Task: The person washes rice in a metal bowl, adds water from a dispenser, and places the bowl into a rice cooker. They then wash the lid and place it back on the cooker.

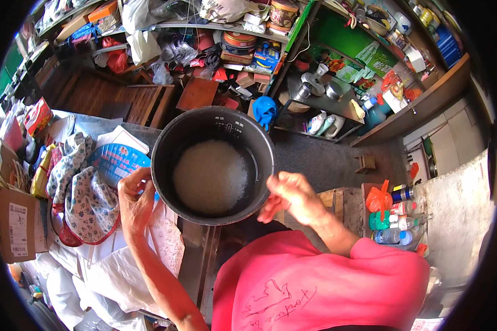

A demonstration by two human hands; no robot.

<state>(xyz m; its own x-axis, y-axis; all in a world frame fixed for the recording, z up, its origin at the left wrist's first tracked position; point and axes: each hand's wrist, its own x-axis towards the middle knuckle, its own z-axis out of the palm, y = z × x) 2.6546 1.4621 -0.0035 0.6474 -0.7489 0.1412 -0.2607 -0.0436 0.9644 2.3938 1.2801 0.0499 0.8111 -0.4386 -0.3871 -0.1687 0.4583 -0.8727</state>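
Note:
A dark rice-cooker inner pot [213, 113] is before me at chest level, its mouth facing up. White rice [210, 176] covers most of its bottom, heaped towards the left, and a wet shine shows beside it. Level marks and writing are printed on the inner far wall. My left hand [137, 196] pinches the pot's left rim between thumb and fingers. On the opposite side my right hand [288, 194] is blurred, with bent fingers at the right rim; whether it grips the rim is unclear. What supports the pot underneath is hidden.
A cluttered table [136, 128] at left carries a blue hand fan [120, 161], floral cloth [89, 202] and a cardboard box [18, 223]. Bottles [391, 236] stand at right. A small wooden stool [364, 163] is on the floor. Packed shelves [227, 27] line the far side.

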